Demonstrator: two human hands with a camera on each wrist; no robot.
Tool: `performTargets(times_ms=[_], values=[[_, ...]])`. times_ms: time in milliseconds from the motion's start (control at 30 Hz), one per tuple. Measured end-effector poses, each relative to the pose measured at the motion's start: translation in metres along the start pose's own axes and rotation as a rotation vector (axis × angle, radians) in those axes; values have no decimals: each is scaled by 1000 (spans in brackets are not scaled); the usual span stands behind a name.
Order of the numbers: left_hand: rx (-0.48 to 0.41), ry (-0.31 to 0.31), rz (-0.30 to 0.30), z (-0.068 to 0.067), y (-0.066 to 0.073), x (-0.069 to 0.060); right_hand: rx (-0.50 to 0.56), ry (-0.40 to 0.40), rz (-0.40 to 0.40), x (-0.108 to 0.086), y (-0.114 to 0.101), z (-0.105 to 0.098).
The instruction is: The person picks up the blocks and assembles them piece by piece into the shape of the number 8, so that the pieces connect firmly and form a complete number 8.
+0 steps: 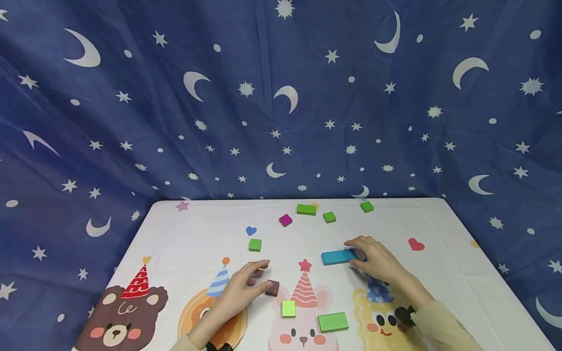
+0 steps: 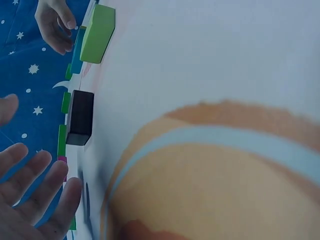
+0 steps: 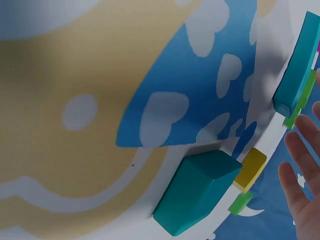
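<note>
Zero stacked; most work seemingly left. Left hand (image 1: 239,291) near brown block (image 1: 273,289), right hand (image 1: 377,259) near blue block (image 1: 336,257); fingers loose, empty.

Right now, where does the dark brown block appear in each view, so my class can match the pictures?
Head: the dark brown block is at lower middle, by the thumb of the left hand.
Left wrist: left of centre.
Right wrist: not in it.
Shared landmark: the blue moon-and-star cloth, in all three.

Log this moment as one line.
left hand: near brown block | right hand: near long blue block | held: nothing
</note>
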State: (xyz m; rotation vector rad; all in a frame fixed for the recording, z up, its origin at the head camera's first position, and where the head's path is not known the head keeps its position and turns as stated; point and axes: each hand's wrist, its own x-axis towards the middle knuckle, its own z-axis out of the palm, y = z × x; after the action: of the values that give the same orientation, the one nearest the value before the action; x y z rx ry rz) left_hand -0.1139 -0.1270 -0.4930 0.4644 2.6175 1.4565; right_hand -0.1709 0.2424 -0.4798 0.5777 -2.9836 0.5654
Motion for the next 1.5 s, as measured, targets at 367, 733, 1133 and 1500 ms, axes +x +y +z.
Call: performTargets(times_ms=[367, 733, 1133, 1500], values=[[-18, -47, 14, 6, -3, 4, -26, -41, 27, 6, -5, 2], [0, -115, 8, 5, -8, 7, -53, -51, 2, 9, -4, 5], [64, -132, 86, 6, -13, 8, -20, -54, -6, 11, -1, 9], [76, -112, 114, 8, -15, 8, 0, -57, 14, 12, -1, 10]])
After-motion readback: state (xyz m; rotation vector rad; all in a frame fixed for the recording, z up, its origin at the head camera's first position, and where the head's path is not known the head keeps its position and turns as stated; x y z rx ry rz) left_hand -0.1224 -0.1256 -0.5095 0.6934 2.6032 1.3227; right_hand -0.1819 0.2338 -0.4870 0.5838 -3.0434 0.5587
